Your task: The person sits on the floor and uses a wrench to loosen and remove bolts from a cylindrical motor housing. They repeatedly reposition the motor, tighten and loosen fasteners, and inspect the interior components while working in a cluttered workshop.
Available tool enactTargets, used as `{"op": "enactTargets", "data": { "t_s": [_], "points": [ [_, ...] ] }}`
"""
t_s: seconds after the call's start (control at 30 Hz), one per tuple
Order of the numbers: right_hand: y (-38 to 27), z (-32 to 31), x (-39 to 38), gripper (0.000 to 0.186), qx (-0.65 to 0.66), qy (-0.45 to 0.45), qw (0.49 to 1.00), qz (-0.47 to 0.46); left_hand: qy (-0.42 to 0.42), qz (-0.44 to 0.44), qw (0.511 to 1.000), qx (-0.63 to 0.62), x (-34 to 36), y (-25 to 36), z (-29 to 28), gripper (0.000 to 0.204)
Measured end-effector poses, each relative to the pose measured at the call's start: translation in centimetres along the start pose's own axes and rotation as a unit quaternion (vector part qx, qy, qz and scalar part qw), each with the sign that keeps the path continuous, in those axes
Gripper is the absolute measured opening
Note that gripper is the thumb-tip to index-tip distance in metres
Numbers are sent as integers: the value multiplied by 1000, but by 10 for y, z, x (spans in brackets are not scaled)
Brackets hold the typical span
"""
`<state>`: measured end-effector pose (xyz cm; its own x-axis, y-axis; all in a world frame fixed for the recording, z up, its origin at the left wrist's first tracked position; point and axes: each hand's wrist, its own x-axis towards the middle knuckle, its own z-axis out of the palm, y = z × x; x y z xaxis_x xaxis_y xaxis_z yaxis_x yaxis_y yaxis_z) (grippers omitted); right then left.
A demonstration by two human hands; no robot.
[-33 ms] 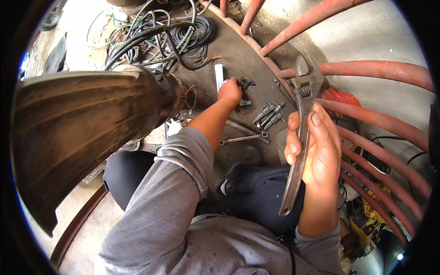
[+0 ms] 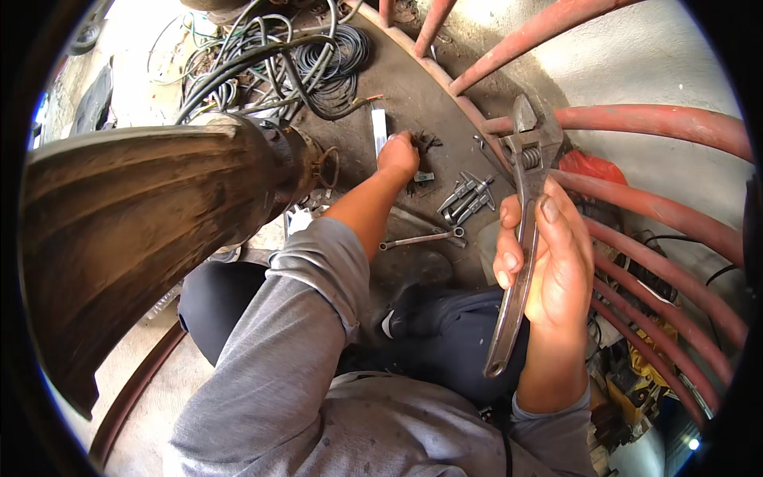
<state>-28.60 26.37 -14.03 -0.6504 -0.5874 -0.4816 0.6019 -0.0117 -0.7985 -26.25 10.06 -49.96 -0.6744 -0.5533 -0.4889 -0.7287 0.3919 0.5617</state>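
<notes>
At the far left, a big ribbed brown casing (image 2: 159, 199) is filling one side of the view. Beyond it, tangled cables (image 2: 274, 67) are lying on the floor (image 2: 421, 91). A white strip (image 2: 380, 127) is lying just beside the left hand (image 2: 399, 154), which is hanging low by the floor – its fingertips are hiding, so I cannot tell whether they are gripping anything. Then a spanner (image 2: 421, 239) and a grey metal tool (image 2: 474, 197) are lying there. An adjustable wrench (image 2: 517, 290) is pointing its head toward red bars (image 2: 652, 121) – the right hand (image 2: 556, 266) is clamping its handle between thumb and fingers.
</notes>
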Motion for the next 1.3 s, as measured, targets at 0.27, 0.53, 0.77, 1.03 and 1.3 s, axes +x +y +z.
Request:
{"op": "enactTargets", "data": {
  "t_s": [0.27, 0.53, 0.77, 1.03, 1.3],
  "points": [
    [-4, 0, 3, 42, 29, 8, 999, 28, -23, -2, 1000, 6, 4, 9, 0, 29],
    [-6, 6, -15, 35, 46, -6, 998, 49, 49, 104, 992, -51, -88, -2, -9, 35],
    [4, 1, -41, 23, 91, -128, 987, 32, -11, 149, 984, -95, -202, 4, -85, 43],
    [22, -11, -36, 33, 35, -42, 998, 19, 193, 428, 854, -223, -370, 73, -307, 41],
    [29, 5, -36, 25, 2, -21, 1000, -4, 620, 312, 701, -165, -402, 35, -451, 66]
  ]
}}
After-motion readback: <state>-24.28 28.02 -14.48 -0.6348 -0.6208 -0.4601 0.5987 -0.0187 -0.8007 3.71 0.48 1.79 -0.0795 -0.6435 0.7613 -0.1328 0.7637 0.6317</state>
